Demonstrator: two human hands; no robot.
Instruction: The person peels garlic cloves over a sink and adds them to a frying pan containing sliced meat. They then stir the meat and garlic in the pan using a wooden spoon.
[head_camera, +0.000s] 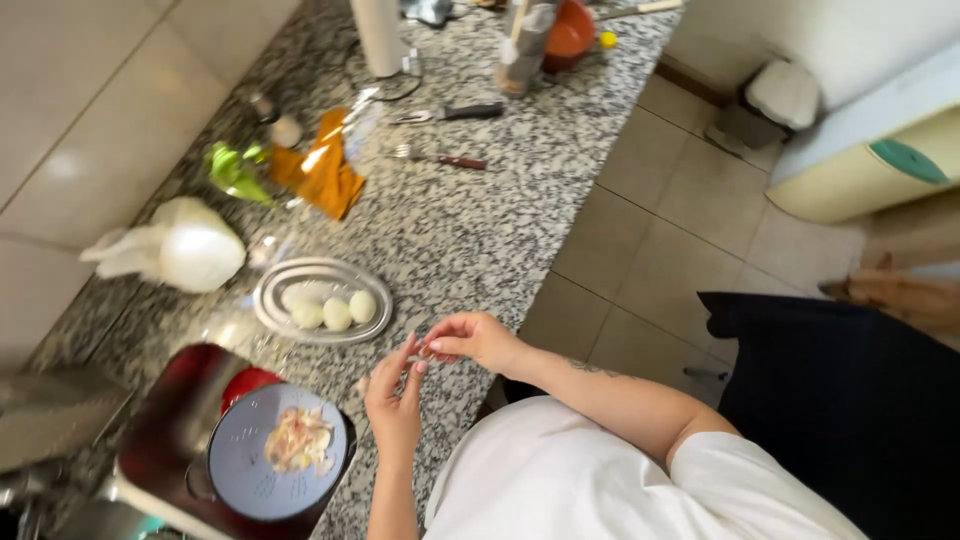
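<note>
Pinching a small pale scrap (422, 355) between fingertips, the right hand (472, 340) is meeting the left hand (393, 405), whose fingers are lying loosely spread under it. Just beyond the grip, on the speckled granite surface (470, 230), an oval metal dish (318, 300) is holding peeled white eggs (335, 312); a grey perforated lid with peelings (280, 450) is sitting nearer.

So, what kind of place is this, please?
Most likely a home kitchen. A speckled granite counter carries a fork, an oval dish holding peeled eggs, and a colander lid with shell scraps. The left hand and right hand work together over it.
</note>
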